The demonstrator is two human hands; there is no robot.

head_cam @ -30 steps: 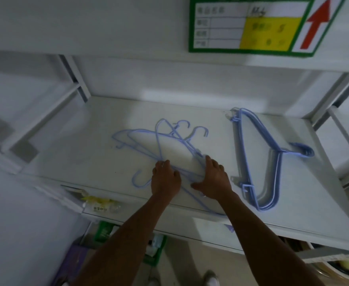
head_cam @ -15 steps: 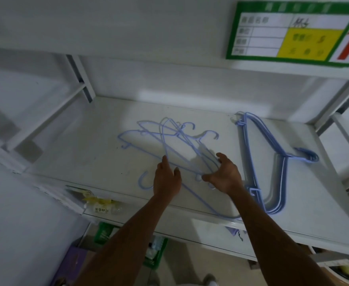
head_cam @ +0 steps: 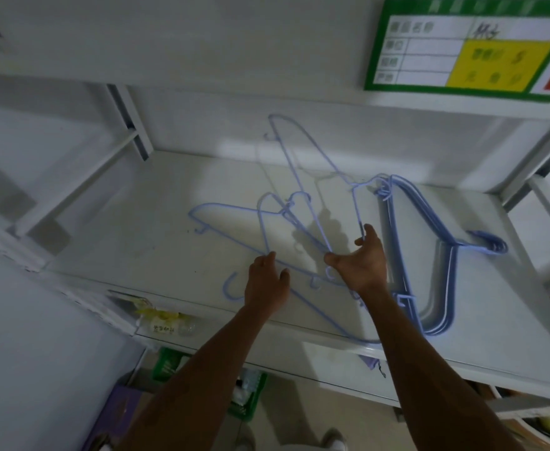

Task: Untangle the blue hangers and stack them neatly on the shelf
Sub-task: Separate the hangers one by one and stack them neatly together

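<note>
A tangle of thin blue hangers (head_cam: 234, 219) lies on the white shelf (head_cam: 137, 229) in the middle. My right hand (head_cam: 361, 262) grips one blue hanger (head_cam: 303, 161) by its bar and holds it tilted up, its far end raised toward the back wall. My left hand (head_cam: 267, 281) presses down on the tangled hangers near the front edge. A neat stack of blue hangers (head_cam: 430, 242) lies flat on the shelf at the right, hooks pointing right.
The upper shelf carries a green and yellow label (head_cam: 469, 43) with a red arrow. White frame posts (head_cam: 130, 125) stand at the back left and back right. Below the shelf's front edge are a green crate (head_cam: 247, 398) and a purple item (head_cam: 117, 408).
My right hand has lifted one hanger out of the tangle, raising it up and rightward toward the stack. My left hand stayed pressing on the remaining hangers.
</note>
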